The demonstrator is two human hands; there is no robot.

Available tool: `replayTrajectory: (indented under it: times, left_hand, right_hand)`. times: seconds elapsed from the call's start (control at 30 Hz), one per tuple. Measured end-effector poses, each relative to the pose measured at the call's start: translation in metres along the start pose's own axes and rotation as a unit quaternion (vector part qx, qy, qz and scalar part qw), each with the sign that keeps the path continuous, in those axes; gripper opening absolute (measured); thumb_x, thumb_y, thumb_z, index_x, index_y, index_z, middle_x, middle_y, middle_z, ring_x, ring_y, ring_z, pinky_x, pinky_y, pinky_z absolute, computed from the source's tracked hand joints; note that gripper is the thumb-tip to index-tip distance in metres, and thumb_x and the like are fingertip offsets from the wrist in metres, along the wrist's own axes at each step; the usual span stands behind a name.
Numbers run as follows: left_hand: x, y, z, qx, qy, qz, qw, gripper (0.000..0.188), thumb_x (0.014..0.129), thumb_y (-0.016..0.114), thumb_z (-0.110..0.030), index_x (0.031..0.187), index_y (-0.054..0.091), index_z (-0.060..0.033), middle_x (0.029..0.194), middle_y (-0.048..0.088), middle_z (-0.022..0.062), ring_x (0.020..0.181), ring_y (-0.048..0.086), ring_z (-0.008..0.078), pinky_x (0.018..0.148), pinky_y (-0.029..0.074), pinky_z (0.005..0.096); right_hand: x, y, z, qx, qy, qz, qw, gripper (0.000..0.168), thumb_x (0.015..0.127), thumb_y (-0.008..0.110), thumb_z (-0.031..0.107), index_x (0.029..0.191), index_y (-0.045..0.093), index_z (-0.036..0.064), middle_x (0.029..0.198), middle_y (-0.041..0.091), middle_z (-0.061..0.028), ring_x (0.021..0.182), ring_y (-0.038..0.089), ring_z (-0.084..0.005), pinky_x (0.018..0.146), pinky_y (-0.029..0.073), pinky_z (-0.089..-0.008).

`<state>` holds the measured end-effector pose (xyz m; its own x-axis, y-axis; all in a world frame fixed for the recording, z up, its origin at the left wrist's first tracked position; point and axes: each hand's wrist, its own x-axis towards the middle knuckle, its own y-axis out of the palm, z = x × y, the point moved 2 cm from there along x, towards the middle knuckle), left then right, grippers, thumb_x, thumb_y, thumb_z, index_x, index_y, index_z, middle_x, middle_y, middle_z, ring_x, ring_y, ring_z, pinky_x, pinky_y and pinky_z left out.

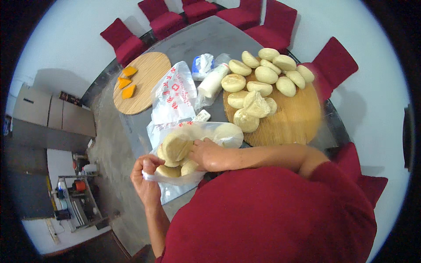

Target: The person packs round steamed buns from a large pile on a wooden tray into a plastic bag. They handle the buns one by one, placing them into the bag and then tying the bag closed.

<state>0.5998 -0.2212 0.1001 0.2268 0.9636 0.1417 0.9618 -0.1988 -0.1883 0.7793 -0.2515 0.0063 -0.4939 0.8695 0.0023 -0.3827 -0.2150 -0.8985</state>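
Note:
A clear plastic bag (pixel 197 179) holding several round pale bread buns (pixel 176 149) lies at the table's near edge, its mouth towards me. My left hand (pixel 146 177) pinches the bag's rim on the left side. Reaching in from the right, my right hand (pixel 210 156) is at the bag's mouth, with fingers against the buns. Its thumb side is hidden, so a grip on a bun cannot be made out. More buns (pixel 266 75) are heaped on a round ridged wooden board (pixel 286 121) to the right, just beyond my right forearm.
Three orange pieces (pixel 128 91), possibly pumpkin, lie on another round wooden board (pixel 148 79) at left. A printed white plastic bag (pixel 174 95), a wrapped white roll (pixel 213 80), a blue-and-white packet (pixel 203 64) and a small white object (pixel 202 115) occupy the grey table (pixel 210 36). Red-covered chairs (pixel 166 21) surround it.

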Motion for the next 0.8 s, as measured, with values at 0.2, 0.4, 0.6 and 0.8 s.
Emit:
replayTrajectory:
  times: [0.2, 0.4, 0.6, 0.8]
  left_hand:
    - [-0.007, 0.004, 0.006, -0.045, 0.017, 0.003, 0.999, 0.032, 0.093, 0.052, -0.027, 0.077, 0.056, 0.0002, 0.081, 0.058, 0.0075, 0.073, 0.054, 0.0138, 0.072, 0.043, 0.0277]
    - [-0.003, 0.004, 0.006, -0.075, 0.009, 0.019, 0.997, 0.037, 0.092, 0.053, -0.036, 0.080, 0.053, -0.0008, 0.081, 0.056, 0.0077, 0.074, 0.055, 0.0145, 0.072, 0.043, 0.0287]
    - [-0.002, 0.006, 0.006, -0.105, -0.005, 0.047, 0.993, 0.036, 0.091, 0.056, -0.034, 0.079, 0.051, -0.0008, 0.083, 0.056, 0.0091, 0.076, 0.056, 0.0165, 0.075, 0.045, 0.0313]
    - [-0.003, 0.011, 0.003, -0.090, 0.005, 0.045, 0.995, 0.028, 0.091, 0.054, -0.027, 0.079, 0.054, -0.0011, 0.083, 0.057, 0.0080, 0.075, 0.054, 0.0150, 0.072, 0.044, 0.0295]
  right_hand:
    - [-0.014, 0.002, 0.005, -0.144, 0.028, -0.047, 0.988, 0.031, 0.074, 0.060, 0.020, 0.100, 0.061, 0.003, 0.102, 0.059, -0.0151, 0.100, 0.053, -0.0344, 0.070, 0.042, -0.0553]
    - [-0.027, -0.045, -0.029, 0.100, 0.051, -0.143, 0.983, 0.034, 0.075, 0.054, 0.009, 0.107, 0.053, 0.001, 0.081, 0.062, -0.0252, 0.074, 0.061, -0.0405, 0.066, 0.050, -0.0468]
    - [-0.116, -0.075, -0.121, 0.681, 0.075, -0.240, 0.688, 0.050, 0.082, 0.048, 0.011, 0.132, 0.040, 0.006, 0.105, 0.060, -0.0117, 0.094, 0.060, -0.0201, 0.081, 0.048, -0.0354]
    - [-0.269, -0.032, -0.216, 0.751, 0.141, -0.421, 0.488, 0.042, 0.086, 0.045, 0.016, 0.127, 0.046, 0.005, 0.126, 0.051, -0.0102, 0.117, 0.049, -0.0230, 0.101, 0.039, -0.0410]
